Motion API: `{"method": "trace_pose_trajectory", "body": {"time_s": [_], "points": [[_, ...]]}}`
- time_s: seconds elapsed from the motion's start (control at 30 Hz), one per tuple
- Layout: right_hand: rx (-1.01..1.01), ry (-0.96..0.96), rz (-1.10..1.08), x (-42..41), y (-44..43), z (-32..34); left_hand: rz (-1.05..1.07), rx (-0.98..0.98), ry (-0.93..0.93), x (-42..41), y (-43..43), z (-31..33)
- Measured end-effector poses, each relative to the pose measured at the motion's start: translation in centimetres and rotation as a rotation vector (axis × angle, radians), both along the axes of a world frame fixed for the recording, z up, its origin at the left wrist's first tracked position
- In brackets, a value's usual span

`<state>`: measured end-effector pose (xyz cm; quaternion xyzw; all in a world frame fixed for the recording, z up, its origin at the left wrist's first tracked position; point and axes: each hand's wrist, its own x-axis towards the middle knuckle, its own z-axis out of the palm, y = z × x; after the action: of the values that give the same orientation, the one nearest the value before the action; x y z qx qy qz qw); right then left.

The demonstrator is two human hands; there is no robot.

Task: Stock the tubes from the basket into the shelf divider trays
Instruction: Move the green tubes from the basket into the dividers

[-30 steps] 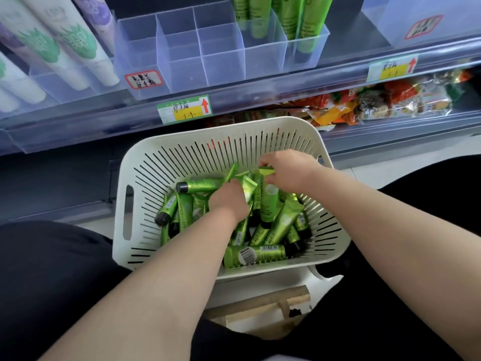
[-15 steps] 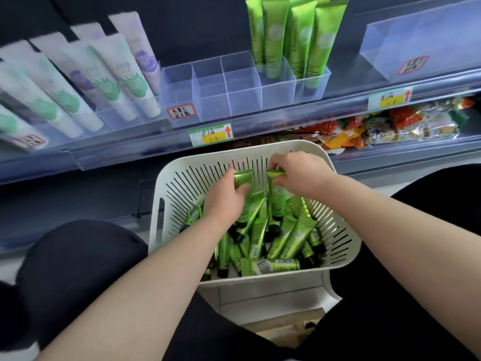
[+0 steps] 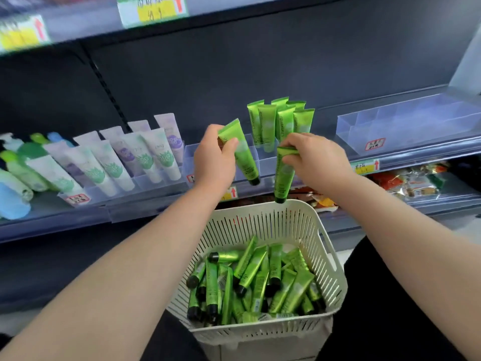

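Head view is showing both hands raised in front of the clear divider tray (image 3: 263, 165) on the shelf, each carrying one green tube. The left hand (image 3: 214, 162) is pinching its tube (image 3: 240, 149) near the crimped top, cap end pointing down and slanting to the right. The right hand (image 3: 313, 160) is clamping its tube (image 3: 283, 175) by the crimp too, so the tube is hanging almost straight, cap just above the basket (image 3: 335, 267) rim. Many more tubes are lying loose in the basket below. A few stocked tubes (image 3: 281, 121) are standing cap-down in the tray's rear right cells; the front cells look empty.

To do this well, I judge each tube should be going in cap first, crimp up, matching the stocked ones. Straightening the left tube before lowering it would be helping it clear the divider walls. Filling cells next to the standing tubes first, one hand at a time, would be avoiding knocking them.
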<state>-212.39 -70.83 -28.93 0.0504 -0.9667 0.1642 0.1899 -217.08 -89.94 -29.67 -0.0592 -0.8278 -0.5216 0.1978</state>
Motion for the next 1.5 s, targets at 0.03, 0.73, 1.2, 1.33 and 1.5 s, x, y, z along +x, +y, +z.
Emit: {"method": "trace_pose_trajectory", "body": {"time_s": [0.03,0.73,1.2,1.33,1.5], "points": [[-0.009,0.031,0.001,-0.5,0.2,0.5,0.008,0.024,0.02,-0.9,0.5,0.8],[-0.054,0.06,0.047,-4.6,2.2,1.6,-0.16,-0.331,-0.118,-8.8,5.3,1.3],[0.05,0.143,-0.003,-8.0,-0.3,3.9,-0.202,-0.849,0.107,-4.5,0.6,1.4],[0.089,0.037,-0.014,-9.0,-0.4,2.9,-0.216,-0.885,0.086,-4.0,-0.3,0.7],[0.092,-0.004,-0.037,-9.2,-0.5,1.6,-0.21,-0.88,0.074,-3.9,-0.6,0.3]]}}
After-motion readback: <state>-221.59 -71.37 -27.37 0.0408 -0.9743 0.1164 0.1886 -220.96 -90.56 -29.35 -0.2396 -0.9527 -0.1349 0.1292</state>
